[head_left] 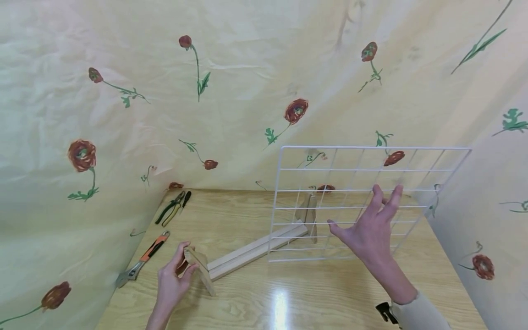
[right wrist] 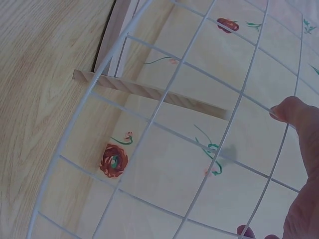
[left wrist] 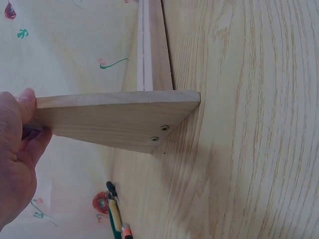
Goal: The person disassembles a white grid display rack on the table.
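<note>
My left hand (head_left: 173, 275) pinches the upper edge of a wooden end panel (head_left: 202, 271), thumb on one face and fingers on the other. In the left wrist view, two screw heads (left wrist: 164, 128) show on the panel's outer face. Pale wooden rails (head_left: 255, 250) run from it to a second end panel (head_left: 304, 213) farther back. My right hand (head_left: 371, 229) holds a white wire grid (head_left: 371, 147) with thumb and fingers spread across its wires. The grid stands tilted up and overlaps the far end of the wooden stand. In the right wrist view, the thumb (right wrist: 294, 107) lies at a wire.
On the left of the wood-grain table (head_left: 247, 298) lie an adjustable wrench (head_left: 144, 259) with orange on its handle, pliers (head_left: 172, 210) and a black-handled tool (head_left: 187, 198). Flower-patterned cloth (head_left: 239, 82) hangs behind and at both sides. A black buckle (head_left: 385, 312) hangs by the right sleeve.
</note>
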The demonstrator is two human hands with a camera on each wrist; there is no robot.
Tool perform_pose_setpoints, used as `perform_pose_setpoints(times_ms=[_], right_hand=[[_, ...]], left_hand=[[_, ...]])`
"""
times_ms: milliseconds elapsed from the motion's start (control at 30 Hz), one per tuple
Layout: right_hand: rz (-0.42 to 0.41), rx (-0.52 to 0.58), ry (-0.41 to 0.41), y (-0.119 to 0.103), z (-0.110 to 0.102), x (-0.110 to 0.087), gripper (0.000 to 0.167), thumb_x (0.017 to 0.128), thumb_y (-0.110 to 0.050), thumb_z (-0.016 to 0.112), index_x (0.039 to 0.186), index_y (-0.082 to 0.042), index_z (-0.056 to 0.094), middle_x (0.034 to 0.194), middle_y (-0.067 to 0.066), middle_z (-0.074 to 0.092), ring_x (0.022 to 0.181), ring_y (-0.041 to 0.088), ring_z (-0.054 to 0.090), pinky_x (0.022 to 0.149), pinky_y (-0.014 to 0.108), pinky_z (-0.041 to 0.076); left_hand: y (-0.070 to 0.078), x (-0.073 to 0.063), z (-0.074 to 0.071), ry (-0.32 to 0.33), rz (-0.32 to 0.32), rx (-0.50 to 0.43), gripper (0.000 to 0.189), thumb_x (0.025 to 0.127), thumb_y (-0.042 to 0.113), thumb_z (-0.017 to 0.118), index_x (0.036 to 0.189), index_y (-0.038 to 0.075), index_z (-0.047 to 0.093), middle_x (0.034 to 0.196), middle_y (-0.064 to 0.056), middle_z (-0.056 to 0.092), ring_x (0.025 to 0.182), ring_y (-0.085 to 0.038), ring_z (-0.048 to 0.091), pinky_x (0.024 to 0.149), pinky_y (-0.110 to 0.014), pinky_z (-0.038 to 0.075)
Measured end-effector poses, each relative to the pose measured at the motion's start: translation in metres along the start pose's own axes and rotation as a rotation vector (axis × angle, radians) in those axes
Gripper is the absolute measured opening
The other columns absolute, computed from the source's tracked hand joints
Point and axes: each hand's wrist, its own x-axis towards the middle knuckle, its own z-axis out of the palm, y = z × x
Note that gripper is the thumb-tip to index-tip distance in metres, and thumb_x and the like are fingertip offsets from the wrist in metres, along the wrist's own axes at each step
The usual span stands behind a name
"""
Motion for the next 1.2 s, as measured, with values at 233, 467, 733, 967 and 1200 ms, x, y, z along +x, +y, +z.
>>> perform_pose_setpoints(times_ms=[233,467,733,967,1200], right_hand=[[0.038,-0.015,-0.039,0.001,-0.001,-0.002,0.129,0.046,-0.027,0.097,0.145,0.007,0.022,0.156,0.034,-0.004,0.111,0.055,0.039,0.036,0.054,0.048],[0.015,-0.022,-0.016,0.003,0.000,-0.003,0.129,0.044,-0.028,0.097,0.144,0.009,0.024,0.155,0.036,-0.001,0.108,0.055,0.042,0.035,0.054,0.048],[0.022,-0.017,-0.029,0.004,0.001,-0.005,0.132,0.043,-0.026,0.098,0.145,0.009,0.023,0.155,0.036,-0.002,0.110,0.054,0.041,0.037,0.055,0.048],[0.003,-0.017,-0.026,0.005,0.003,-0.006,0.131,0.042,-0.025,0.099,0.144,0.010,0.024,0.154,0.037,-0.001,0.110,0.055,0.041,0.036,0.053,0.048],[-0.003,-0.027,-0.025,0.005,0.003,-0.006,0.132,0.042,-0.027,0.099,0.144,0.011,0.024,0.154,0.038,-0.001,0.110,0.055,0.042,0.037,0.054,0.049]], left_hand=[[0.002,-0.002,0.001,-0.001,-0.026,0.014,0.071,0.064,-0.019,0.083,0.129,-0.003,0.059,0.113,-0.023,0.069,0.112,-0.017,0.058,0.075,-0.020,0.056],[0.005,-0.003,0.002,0.035,0.011,0.005,0.074,0.061,-0.022,0.082,0.130,-0.006,0.059,0.115,-0.023,0.069,0.104,-0.037,0.061,0.074,-0.020,0.056],[0.010,-0.005,0.001,0.041,-0.015,0.044,0.072,0.063,-0.021,0.083,0.129,-0.005,0.059,0.115,-0.024,0.068,0.102,-0.040,0.062,0.072,-0.023,0.057],[0.012,-0.007,0.000,0.050,-0.031,0.079,0.072,0.064,-0.019,0.084,0.130,-0.005,0.058,0.115,-0.028,0.067,0.101,-0.044,0.062,0.068,-0.032,0.059],[0.012,-0.009,0.000,0.063,-0.020,0.079,0.070,0.066,-0.016,0.084,0.130,-0.005,0.058,0.115,-0.026,0.068,0.100,-0.043,0.063,0.067,-0.035,0.059]])
